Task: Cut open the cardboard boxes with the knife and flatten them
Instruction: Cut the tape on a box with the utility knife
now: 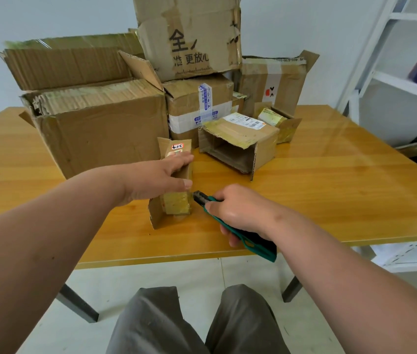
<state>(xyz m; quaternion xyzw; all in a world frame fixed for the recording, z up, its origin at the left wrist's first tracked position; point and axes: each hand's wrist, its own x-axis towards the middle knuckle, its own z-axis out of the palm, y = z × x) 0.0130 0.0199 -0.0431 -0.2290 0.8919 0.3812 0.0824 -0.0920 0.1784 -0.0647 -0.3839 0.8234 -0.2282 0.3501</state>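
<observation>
A small narrow cardboard box [176, 205] wrapped in yellowish tape lies on the wooden table [330, 190], near its front edge. My left hand [158, 177] grips the box from above, fingers over its top and thumb against its right side. My right hand [238, 213] grips a green utility knife [253, 244], whose dark tip touches the box's near right corner. A flap hangs open at the box's near end.
A large open box [95, 129] stands behind the small one. Further back are a stack of taped boxes [194, 103], a small box lying open on its side [240, 146] and others. White shelving [406, 85] stands to the right.
</observation>
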